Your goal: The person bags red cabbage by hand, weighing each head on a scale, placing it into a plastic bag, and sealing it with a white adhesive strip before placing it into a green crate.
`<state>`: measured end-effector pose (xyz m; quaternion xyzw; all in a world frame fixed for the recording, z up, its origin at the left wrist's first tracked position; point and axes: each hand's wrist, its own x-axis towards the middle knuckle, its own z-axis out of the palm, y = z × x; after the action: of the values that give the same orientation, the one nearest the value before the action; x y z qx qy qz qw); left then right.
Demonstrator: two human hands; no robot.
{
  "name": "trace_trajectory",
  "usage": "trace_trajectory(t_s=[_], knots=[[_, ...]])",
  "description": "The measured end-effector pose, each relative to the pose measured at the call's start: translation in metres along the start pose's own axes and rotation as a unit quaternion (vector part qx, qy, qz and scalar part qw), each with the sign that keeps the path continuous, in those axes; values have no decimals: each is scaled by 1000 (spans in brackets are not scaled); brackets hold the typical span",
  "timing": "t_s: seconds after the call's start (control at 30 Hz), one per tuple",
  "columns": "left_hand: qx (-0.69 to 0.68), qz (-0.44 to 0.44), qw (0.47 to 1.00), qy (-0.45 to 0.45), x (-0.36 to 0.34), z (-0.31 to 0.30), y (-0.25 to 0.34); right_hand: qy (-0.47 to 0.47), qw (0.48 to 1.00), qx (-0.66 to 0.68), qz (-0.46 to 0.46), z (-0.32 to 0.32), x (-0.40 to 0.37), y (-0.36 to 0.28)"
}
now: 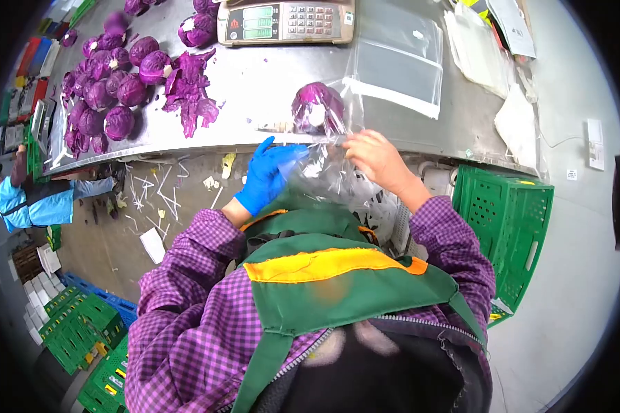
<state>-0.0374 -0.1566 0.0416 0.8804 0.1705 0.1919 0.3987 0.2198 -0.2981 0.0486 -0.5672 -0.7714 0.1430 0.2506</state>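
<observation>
A clear plastic bag [317,177] hangs between my hands at the table's front edge. My right hand [379,160], bare, is closed on the bag's upper edge with its fingertips pinched. Wearing a blue glove, my left hand [263,173] is at the bag's left side. Its fingers stretch out against the film, and the thumb stands apart. Just beyond the bag, a red cabbage [315,104] rests on the metal table [255,89], its pale cut stem facing me. Part of it shows through the film.
Several red cabbages [98,95] are piled on the left, beside loose purple leaves [188,93]. A scale [286,22] stands at the back. Flat clear bags [398,62] lie to the right. A green crate [499,227] is at my right; another person [38,199] stands far left.
</observation>
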Motion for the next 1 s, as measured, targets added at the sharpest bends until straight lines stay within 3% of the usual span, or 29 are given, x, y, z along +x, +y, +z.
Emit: trace_trajectory(t_s=[0.03,0.07,0.1,0.13,0.23,0.3,0.33,0.4,0.47,0.53,0.6,0.63,0.67,0.7,0.73,0.8,0.87,0.9,0.93,0.97,1.0], knots=[[-68,-83,994,13,2,-1,-9,0,1000,-1,-3,4,0,8],[-202,-125,968,75,1,0,-22,89,947,232,201,5,-3,17],[-287,-185,934,104,9,-2,-21,165,794,440,385,-1,-1,21],[-369,-243,887,130,17,-3,-20,146,784,471,377,-11,1,28],[-338,-286,888,123,25,-5,-40,111,785,476,381,-38,27,11],[-324,-317,886,105,31,-9,-45,211,839,390,316,-39,48,15],[-342,-341,870,100,31,-12,-44,214,838,388,317,-37,58,25],[-358,-364,855,93,41,-19,-45,281,698,498,430,-26,77,48],[-326,-419,831,167,58,-28,-50,303,681,493,448,-14,87,58],[-271,-435,845,155,83,-36,-62,264,665,435,546,-3,92,67],[-220,-443,866,68,98,-31,-83,257,657,424,569,11,88,77],[-138,-447,884,-9,102,-32,-94,205,686,368,593,20,81,83],[-139,-443,885,-13,104,-28,-100,155,710,309,613,31,74,90],[-28,-283,956,79,113,-27,-90,168,760,228,585,51,60,104],[82,-109,977,166,120,-27,-76,172,757,227,589,48,63,102],[98,10,995,28,151,-37,-2,158,710,290,622,37,70,86],[204,-8,957,-207,152,-13,0,130,714,290,624,30,69,84],[185,-22,947,-261,155,-8,-15,164,675,352,628,28,65,84],[184,-12,947,-263,160,-8,-28,200,631,412,627,28,63,84],[87,-20,969,-231,162,-8,-42,208,625,410,630,31,60,83],[-14,-36,979,-201,160,-12,-51,255,540,478,644,39,54,77]])
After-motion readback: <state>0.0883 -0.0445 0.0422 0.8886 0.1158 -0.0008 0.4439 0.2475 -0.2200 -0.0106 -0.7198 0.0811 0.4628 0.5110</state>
